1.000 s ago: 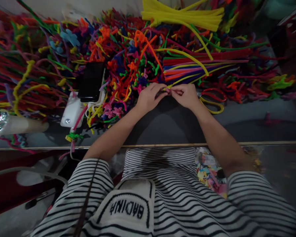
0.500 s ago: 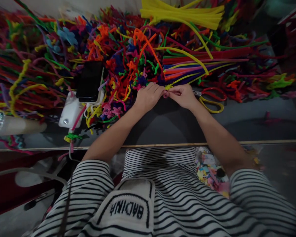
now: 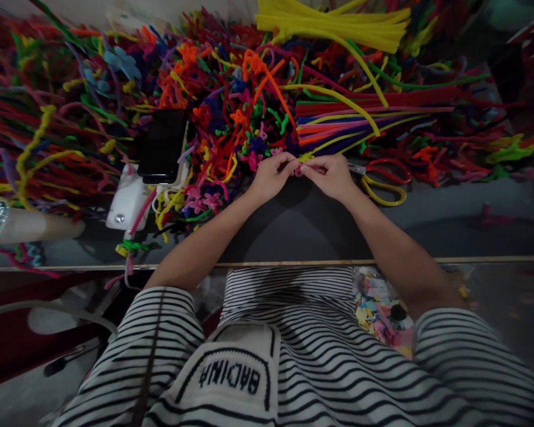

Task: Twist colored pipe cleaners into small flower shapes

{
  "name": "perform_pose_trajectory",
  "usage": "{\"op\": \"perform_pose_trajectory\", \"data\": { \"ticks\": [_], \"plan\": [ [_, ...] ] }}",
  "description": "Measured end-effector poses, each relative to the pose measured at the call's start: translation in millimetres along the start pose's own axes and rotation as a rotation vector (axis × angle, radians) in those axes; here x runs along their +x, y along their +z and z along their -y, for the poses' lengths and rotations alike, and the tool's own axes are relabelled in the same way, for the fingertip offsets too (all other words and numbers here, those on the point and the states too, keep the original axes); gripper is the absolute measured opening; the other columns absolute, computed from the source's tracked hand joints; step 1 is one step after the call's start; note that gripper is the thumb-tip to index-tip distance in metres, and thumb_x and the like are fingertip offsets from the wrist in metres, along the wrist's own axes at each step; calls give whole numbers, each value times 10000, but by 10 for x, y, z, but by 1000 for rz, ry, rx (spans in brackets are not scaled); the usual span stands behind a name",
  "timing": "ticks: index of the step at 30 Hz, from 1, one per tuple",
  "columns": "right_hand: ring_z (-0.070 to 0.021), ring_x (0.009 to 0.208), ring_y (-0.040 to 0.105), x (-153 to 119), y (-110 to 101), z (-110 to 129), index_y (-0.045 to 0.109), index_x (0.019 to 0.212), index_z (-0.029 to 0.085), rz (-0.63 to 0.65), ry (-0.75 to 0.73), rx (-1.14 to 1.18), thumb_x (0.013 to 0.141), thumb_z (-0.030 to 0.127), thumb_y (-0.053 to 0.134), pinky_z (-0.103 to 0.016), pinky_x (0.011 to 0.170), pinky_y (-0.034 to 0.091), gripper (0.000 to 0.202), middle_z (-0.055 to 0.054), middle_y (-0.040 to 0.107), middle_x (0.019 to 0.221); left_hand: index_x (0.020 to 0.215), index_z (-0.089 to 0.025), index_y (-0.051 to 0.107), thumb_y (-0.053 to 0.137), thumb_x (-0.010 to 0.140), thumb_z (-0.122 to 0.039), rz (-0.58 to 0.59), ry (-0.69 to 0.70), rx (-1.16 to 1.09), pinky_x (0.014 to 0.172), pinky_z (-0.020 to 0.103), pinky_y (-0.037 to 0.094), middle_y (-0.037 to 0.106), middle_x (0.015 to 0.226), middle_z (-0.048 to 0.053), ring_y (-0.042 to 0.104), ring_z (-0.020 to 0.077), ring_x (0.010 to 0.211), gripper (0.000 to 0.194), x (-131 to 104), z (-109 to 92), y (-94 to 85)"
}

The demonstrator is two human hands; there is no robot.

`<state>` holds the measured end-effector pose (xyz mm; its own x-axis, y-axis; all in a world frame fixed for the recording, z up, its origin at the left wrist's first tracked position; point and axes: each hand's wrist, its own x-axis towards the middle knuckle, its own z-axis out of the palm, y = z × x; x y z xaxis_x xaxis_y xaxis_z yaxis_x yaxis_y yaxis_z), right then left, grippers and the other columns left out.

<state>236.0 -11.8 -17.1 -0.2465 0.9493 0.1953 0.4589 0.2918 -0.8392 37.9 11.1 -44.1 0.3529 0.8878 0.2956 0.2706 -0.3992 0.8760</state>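
Above the dark tabletop, my left hand and my right hand meet with fingertips nearly touching. Between them is a small curled pink pipe cleaner, pinched by both thumbs and forefingers; its exact shape is mostly covered. Just behind the fingertips shows a yellow fuzzy piece, and I cannot tell whether it is joined to the pink one. Scissors with red and yellow handles lie right beside my right hand, blades partly hidden by it. Straight pipe cleaners in several colours lie behind the hands.
A heap of twisted pipe cleaners covers the back of the table. On the left are a black phone, a white power bank with a cable, and a lying cup. A yellow bundle rests at the back.
The fingers of my left hand have shifted, opening a gap between thumb and forefinger. My right hand stays nearly in place, still pinching the pink piece. The view has moved slightly.
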Motion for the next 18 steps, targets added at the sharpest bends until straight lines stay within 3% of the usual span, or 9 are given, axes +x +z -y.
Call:
{"op": "perform_pose_trajectory", "data": {
  "ticks": [4,7,15,18],
  "plan": [
    [-117,575,359,29,20,-62,820,812,175,-10,17,67,893,625,711,-299,583,288,470,10,528,572,892,-200,683,481,1032,-702,13,-45,-83,644,250,525,710,768,30,645,119,668,558,-2,36,-10],
    [-121,590,401,52,30,-84,812,817,180,-32,35,79,897,609,715,-295,588,305,447,1,586,607,946,-205,720,441,1044,-707,-10,-54,-70,649,258,544,740,801,45,678,131,693,583,-13,22,-11],
    [-145,627,508,18,-1,18,787,802,178,-59,6,-1,904,436,711,-306,635,358,287,-15,635,648,1010,-208,810,678,1013,-363,-53,28,105,894,303,597,837,1022,59,765,172,958,204,-33,-11,-13],
    [-150,623,542,25,-33,22,758,759,186,43,-3,-63,930,375,674,-303,650,372,268,-19,681,665,1010,-210,814,706,987,-268,-49,39,129,946,322,595,840,1054,55,768,181,999,125,-29,-12,-13]
  ]
}}
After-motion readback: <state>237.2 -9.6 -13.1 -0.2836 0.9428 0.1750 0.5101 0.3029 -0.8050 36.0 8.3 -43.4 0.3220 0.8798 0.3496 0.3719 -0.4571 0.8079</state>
